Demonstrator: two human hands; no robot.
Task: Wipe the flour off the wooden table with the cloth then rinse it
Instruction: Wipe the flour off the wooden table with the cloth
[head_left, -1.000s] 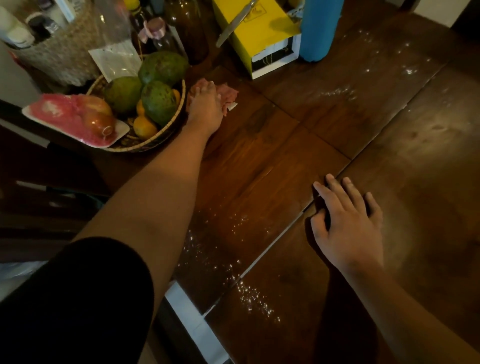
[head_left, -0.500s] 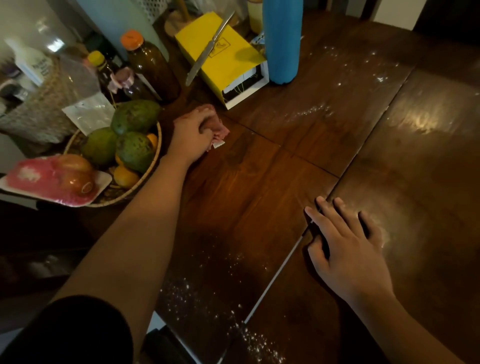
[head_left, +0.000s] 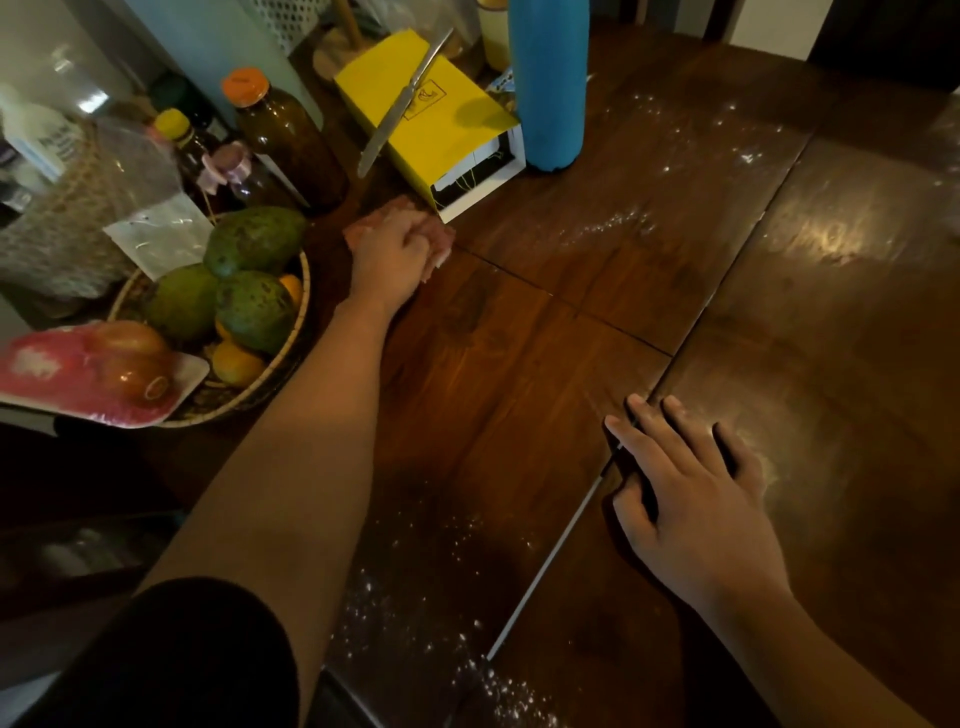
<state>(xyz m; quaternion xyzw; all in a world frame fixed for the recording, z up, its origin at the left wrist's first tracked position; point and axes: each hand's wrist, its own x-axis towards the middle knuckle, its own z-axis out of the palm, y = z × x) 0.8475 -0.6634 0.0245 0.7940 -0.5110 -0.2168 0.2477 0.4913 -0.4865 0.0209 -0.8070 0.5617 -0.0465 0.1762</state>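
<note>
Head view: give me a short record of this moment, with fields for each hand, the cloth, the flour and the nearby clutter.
left hand: grips the cloth, pressed to the table
right hand: flat on the table, fingers spread, holding nothing
cloth: pink, bunched under the left hand, close to the yellow box
flour: specks near the front edge and beyond the cloth near the blue bottle; not yet wiped
clutter: knife lying on the yellow box; basket of fruit left of the cloth
</note>
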